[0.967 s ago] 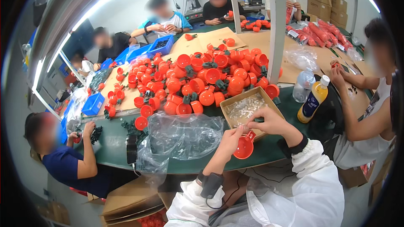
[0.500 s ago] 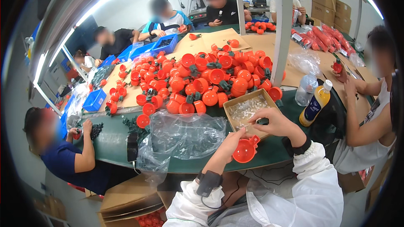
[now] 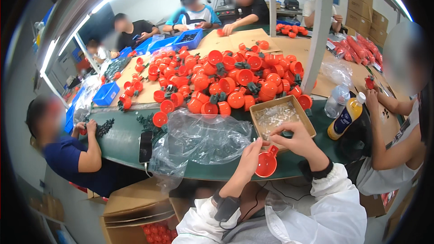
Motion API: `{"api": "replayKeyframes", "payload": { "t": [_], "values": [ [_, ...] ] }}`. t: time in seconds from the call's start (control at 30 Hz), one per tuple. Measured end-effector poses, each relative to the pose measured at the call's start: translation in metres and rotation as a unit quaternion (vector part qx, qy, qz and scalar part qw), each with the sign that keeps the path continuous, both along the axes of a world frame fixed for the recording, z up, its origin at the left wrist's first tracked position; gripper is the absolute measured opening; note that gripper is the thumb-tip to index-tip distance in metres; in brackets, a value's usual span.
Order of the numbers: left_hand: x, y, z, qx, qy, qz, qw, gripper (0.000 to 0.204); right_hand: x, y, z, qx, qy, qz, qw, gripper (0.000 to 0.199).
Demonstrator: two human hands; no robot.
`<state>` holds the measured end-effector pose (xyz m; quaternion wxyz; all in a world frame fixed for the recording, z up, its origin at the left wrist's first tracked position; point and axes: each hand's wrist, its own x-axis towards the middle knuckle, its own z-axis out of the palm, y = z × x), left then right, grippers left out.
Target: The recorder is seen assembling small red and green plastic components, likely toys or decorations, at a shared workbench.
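My left hand [image 3: 247, 161] holds a round red plastic cup [image 3: 266, 164] by its side, near the tab with a hole. The cup's open hollow faces up, just past the table's near edge. A tiny pale spot shows at my left fingertips, too small to name. My right hand [image 3: 298, 141] is bent in a pinch close above the cup's tab, its fingertips near those of the left. What the pinch holds, if anything, cannot be made out. Right behind my hands stands an open cardboard box [image 3: 308, 120] with many small clear-white plastic pieces [image 3: 276, 115].
A large heap of red cups with dark green clips [image 3: 226, 79] fills the table's middle. A crumpled clear bag [image 3: 208, 138] and a phone [image 3: 145, 147] lie left; a bottle of orange drink [image 3: 347, 116] stands right, beside a metal post [image 3: 318, 36]. Co-workers sit around.
My right hand has come from over the box's near edge down toward the left fingertips and the cup's tab. The view has shifted slightly. Co-workers at the back have moved their arms.
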<state>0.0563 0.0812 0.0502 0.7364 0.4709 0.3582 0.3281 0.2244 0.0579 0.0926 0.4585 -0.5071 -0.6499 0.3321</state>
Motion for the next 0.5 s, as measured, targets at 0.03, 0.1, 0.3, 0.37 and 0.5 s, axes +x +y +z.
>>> {"api": "replayKeyframes", "payload": {
  "t": [0.03,0.1,0.3,0.37,0.5],
  "values": [
    [-0.007,-0.003,-0.002,-0.027,-0.019,0.023,0.999,0.041,0.000,-0.006,0.005,0.028,-0.035,-0.007,0.999,0.015],
    [-0.020,-0.005,-0.008,-0.018,-0.030,0.043,0.998,0.038,-0.008,-0.011,0.005,0.050,-0.069,-0.007,0.996,0.013],
    [-0.040,-0.015,-0.010,-0.007,-0.069,0.072,0.995,0.030,-0.035,-0.017,0.007,0.115,-0.154,0.042,0.980,0.015],
    [-0.044,-0.016,-0.011,-0.013,-0.076,0.077,0.994,0.029,-0.041,-0.018,0.007,0.100,-0.160,0.045,0.981,0.014],
    [-0.051,-0.019,-0.012,-0.013,-0.090,0.054,0.994,0.029,-0.049,-0.019,0.006,0.098,-0.196,0.044,0.975,0.020]
  ]
}}
